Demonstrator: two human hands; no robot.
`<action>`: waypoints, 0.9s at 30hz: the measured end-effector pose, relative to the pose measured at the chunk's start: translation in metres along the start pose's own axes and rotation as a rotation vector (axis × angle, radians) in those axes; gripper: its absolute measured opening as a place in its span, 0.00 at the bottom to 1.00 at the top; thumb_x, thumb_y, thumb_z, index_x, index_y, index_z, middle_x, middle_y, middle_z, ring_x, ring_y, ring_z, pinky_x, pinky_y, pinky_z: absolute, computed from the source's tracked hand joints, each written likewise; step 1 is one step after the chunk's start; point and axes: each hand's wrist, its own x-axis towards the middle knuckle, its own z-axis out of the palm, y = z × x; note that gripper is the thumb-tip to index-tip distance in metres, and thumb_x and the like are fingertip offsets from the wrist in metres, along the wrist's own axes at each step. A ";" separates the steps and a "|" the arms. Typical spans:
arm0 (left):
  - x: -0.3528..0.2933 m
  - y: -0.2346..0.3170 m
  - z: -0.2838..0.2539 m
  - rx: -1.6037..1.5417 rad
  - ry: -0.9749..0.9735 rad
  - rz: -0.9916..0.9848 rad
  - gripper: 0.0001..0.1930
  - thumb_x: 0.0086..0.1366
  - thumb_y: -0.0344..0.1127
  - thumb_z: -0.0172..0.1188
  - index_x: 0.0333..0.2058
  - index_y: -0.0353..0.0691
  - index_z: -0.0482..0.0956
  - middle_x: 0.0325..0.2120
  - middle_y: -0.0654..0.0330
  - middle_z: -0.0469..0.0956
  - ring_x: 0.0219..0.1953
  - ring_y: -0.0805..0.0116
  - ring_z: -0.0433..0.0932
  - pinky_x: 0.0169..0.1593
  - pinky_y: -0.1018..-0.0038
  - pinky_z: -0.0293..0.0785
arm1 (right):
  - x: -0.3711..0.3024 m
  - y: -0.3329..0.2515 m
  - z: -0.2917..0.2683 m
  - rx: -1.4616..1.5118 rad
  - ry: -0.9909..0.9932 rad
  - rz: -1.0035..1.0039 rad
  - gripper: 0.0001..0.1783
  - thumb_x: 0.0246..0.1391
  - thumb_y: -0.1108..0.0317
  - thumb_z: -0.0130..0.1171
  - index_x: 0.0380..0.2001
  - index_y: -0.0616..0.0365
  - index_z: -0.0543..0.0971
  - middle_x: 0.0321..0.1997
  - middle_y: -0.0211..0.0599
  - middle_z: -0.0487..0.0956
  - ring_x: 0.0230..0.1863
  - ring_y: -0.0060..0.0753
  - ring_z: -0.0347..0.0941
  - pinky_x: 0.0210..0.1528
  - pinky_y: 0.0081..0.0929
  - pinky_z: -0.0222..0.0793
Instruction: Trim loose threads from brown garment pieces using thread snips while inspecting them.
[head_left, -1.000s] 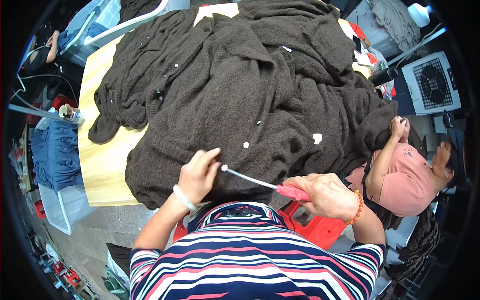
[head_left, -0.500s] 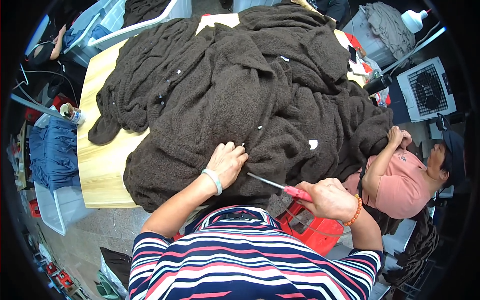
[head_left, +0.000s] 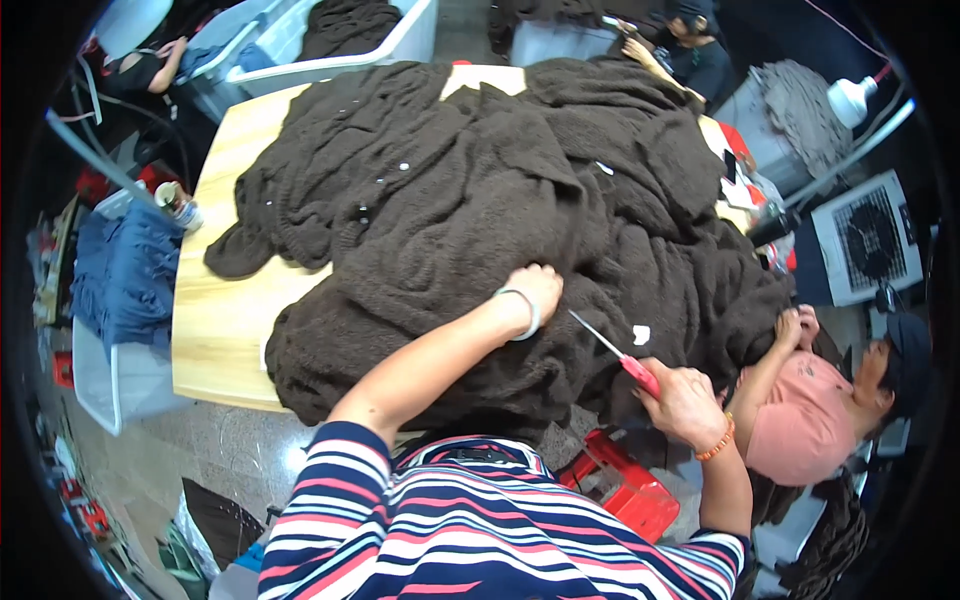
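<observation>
A large heap of dark brown fleece cloth (head_left: pixel 480 230) covers most of the wooden table before me, with several small white bits on it. My left hand (head_left: pixel 540 290), with a pale bangle at the wrist, presses into the middle of the heap; its curled fingers grip the fleece. To its right, my right hand (head_left: pixel 685 402), wearing an orange bead bracelet, is closed round the red handle of a tool with a long thin metal shaft (head_left: pixel 600 336). The shaft points up and left toward my left hand, over the fleece. Whether its tip touches the cloth I cannot tell.
The pale wooden table (head_left: pixel 215 330) shows at the left. A co-worker in a pink top (head_left: pixel 800 410) holds the cloth's right edge; another person (head_left: pixel 700 65) sits at the far side. Bins of blue cloth (head_left: pixel 125 270) stand left, a red stool (head_left: pixel 620 490) below.
My left hand has moved right and slightly farther over the heap. The right hand has shifted a little right, tilting the tool's shaft more steeply. The whole view has shifted slightly.
</observation>
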 end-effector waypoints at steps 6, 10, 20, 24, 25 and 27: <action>-0.014 0.002 0.016 -0.206 -0.084 -0.065 0.12 0.57 0.28 0.57 0.39 0.32 0.81 0.44 0.47 0.77 0.49 0.48 0.77 0.53 0.61 0.73 | -0.017 0.003 -0.012 -0.024 -0.202 -0.006 0.17 0.51 0.60 0.61 0.44 0.52 0.76 0.27 0.51 0.79 0.33 0.56 0.78 0.38 0.47 0.72; -0.037 -0.010 0.040 -0.571 0.236 0.089 0.10 0.57 0.29 0.56 0.36 0.35 0.82 0.36 0.48 0.79 0.43 0.48 0.77 0.50 0.62 0.73 | -0.013 0.001 -0.018 0.093 -0.179 -0.089 0.16 0.52 0.59 0.61 0.42 0.52 0.76 0.25 0.52 0.79 0.32 0.57 0.77 0.36 0.46 0.72; -0.133 -0.006 0.029 -0.709 0.514 0.088 0.18 0.55 0.15 0.52 0.45 0.31 0.76 0.42 0.47 0.77 0.46 0.50 0.78 0.52 0.66 0.75 | 0.009 -0.013 -0.007 0.129 -0.368 -0.261 0.16 0.53 0.61 0.58 0.44 0.54 0.75 0.23 0.50 0.79 0.29 0.54 0.78 0.34 0.46 0.73; -0.168 -0.006 0.033 -0.646 0.588 0.036 0.20 0.55 0.19 0.59 0.49 0.34 0.75 0.48 0.47 0.74 0.44 0.52 0.78 0.48 0.69 0.76 | 0.021 -0.013 -0.007 0.204 -0.342 -0.256 0.18 0.52 0.62 0.58 0.46 0.53 0.75 0.26 0.49 0.80 0.32 0.53 0.78 0.37 0.44 0.73; -0.177 0.004 0.011 -0.790 0.514 -0.088 0.25 0.53 0.25 0.66 0.52 0.36 0.74 0.51 0.46 0.70 0.46 0.51 0.76 0.49 0.68 0.74 | 0.022 -0.005 -0.003 0.250 -0.236 -0.251 0.17 0.53 0.63 0.59 0.46 0.52 0.74 0.28 0.48 0.80 0.34 0.52 0.78 0.38 0.43 0.73; -0.187 -0.005 -0.017 -0.297 0.531 -0.022 0.40 0.43 0.37 0.75 0.57 0.41 0.70 0.59 0.45 0.61 0.60 0.45 0.62 0.61 0.52 0.58 | 0.027 0.002 0.000 0.305 -0.089 -0.249 0.16 0.53 0.66 0.60 0.45 0.53 0.74 0.29 0.47 0.79 0.34 0.53 0.77 0.37 0.42 0.73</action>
